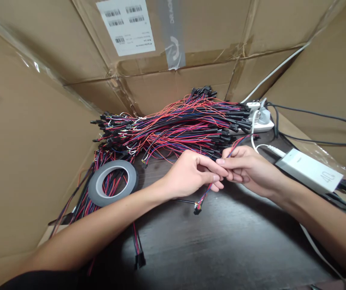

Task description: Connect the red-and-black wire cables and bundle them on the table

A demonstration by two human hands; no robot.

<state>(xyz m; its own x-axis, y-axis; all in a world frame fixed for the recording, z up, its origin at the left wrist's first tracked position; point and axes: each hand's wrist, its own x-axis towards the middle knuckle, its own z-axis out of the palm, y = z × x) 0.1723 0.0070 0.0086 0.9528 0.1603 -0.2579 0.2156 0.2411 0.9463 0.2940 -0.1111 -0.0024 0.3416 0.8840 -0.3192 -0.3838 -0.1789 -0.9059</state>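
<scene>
Enclosure: cardboard walls (25, 161) are standing on the left, at the back and on the right of the frame, with clear tape catching the light at the upper left.
Surface: a dark wood-grain table (221, 241) is filling the lower middle of the frame.
Wire pile: a big heap of red, blue and black wire harnesses (173, 125) is lying across the centre, black connectors pointing right, more strands trailing down the left side.
Writing: a white shipping label (126, 26) with barcodes is sitting at the top centre, its print too small to read; a strip of tape (173, 36) beside it is carrying a logo and letters I cannot make out; the white adapter (310, 171) at the right is showing "40".
Power: a white power strip (260, 119) is lying at the upper right, cables running off right.
Tape roll: a grey tape roll (112, 183) is lying flat at the left centre, on top of trailing wires.
Held cable: a thin red-blue-black cable (204, 197) is hanging below the two hands at frame centre, its black connector touching the table.
Left hand (191, 173): fingers are closing in a pinch on the cable.
Right hand (248, 169): fingertips are pinching the same cable, touching the left hand.
</scene>
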